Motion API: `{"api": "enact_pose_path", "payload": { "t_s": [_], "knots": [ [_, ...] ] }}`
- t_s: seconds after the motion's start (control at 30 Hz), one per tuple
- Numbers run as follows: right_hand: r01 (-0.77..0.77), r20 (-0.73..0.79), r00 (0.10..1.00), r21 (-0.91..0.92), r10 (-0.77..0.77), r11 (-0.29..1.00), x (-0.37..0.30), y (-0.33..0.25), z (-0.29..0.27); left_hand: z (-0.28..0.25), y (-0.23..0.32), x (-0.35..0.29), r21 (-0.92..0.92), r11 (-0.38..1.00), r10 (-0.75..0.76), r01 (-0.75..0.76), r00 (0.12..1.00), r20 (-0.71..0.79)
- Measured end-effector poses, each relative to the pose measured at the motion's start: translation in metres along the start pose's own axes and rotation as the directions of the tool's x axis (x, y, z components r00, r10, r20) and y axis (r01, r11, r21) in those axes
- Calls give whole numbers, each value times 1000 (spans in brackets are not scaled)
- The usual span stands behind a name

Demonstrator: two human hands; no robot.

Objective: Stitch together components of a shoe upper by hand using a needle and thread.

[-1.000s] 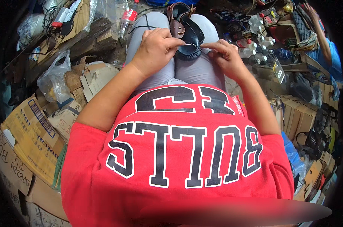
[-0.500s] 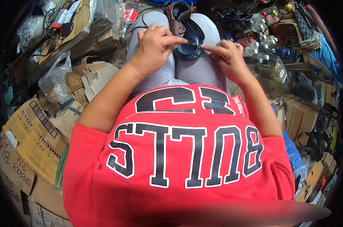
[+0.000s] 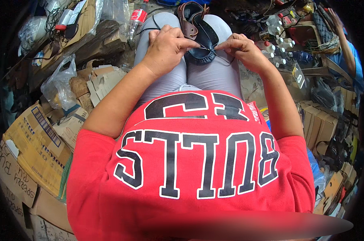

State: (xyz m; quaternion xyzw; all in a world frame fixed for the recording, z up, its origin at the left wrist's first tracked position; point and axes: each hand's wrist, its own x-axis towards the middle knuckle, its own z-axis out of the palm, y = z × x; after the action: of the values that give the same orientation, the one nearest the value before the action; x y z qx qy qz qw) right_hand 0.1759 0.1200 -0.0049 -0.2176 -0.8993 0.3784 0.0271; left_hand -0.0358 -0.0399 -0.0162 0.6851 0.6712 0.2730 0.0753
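A dark leather shoe (image 3: pixel 202 59), black with a brown collar that has eyelets, rests between my knees with its gathered toe toward me. Over the toe a thin thread (image 3: pixel 206 48) runs between my fingertips. My left hand (image 3: pixel 164 51) is closed in a pinch at the thread's left side, the index finger pointing across the shoe. At the right side my right hand (image 3: pixel 248 53) pinches the thread, thumb and index finger together. Any needle is too small to make out. A dark cord (image 3: pixel 154 25) lies over my left knee.
Left of me are cardboard boxes (image 3: pixel 37 136), a clear plastic bag (image 3: pixel 60 82) and a red-labelled bottle (image 3: pixel 138 18). Several small bottles (image 3: pixel 275 30) stand at the right, near stacked cartons (image 3: pixel 316 120). Another person's arm (image 3: pixel 346 46) shows at the far right edge.
My right hand has risen slightly and its fingers have drawn together at the thread. My left hand has barely moved. Another person's arm has come into view at the right edge.
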Motion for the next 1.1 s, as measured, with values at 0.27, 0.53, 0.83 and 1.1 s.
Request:
{"api": "enact_pose_path", "payload": {
  "t_s": [0.27, 0.53, 0.83, 1.1],
  "knots": [
    [-33, 141, 990, 205, 4, 978, 8, 3, -1, 5, 6, 15, -68, 998, 9, -8, 1000, 14],
    [7, -57, 998, 163, 3, 987, -6, -8, 5, -5, 17, 8, -93, 996, 9, -9, 1000, 4],
    [-178, 44, 982, 570, 186, 802, 2, -19, 14, 9, 26, 15, -118, 931, -324, 346, 931, 168],
    [-297, 185, 954, 459, 238, 837, 17, -23, 0, 13, 17, 38, -286, 904, -209, 316, 914, 349]
  ]
}}
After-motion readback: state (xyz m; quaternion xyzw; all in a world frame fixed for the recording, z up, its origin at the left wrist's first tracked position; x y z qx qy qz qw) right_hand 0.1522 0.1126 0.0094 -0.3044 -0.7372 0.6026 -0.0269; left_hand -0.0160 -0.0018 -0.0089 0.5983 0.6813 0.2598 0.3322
